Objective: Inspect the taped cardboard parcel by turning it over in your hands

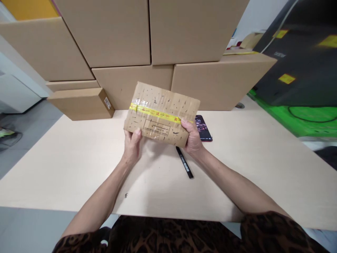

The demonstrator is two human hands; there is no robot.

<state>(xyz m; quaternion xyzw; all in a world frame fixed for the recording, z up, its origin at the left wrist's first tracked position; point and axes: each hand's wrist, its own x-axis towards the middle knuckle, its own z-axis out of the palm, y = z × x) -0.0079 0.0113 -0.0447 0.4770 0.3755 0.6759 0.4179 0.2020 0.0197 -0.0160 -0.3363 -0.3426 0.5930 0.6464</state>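
A flat cardboard box (163,100) is held tilted above the table, with its marked face toward me. Yellow printed tape runs across it, a printed frame of small text sits below the tape, and short dark marks are scattered over the face. My left hand (132,144) grips the lower left corner, thumb on the front. On the right edge, my right hand (193,137) is closed with its thumb near the tape. The other fingers of both hands are mostly hidden behind the box. A black marker pen (184,163) lies on the table just below the box.
A phone (204,130) with its screen lit lies beyond my right hand, partly covered. Large cardboard cartons (210,84) are stacked along the table's (86,168) back edge. A smaller brown box (81,103) stands at the back left. A dark machine (302,66) stands at right.
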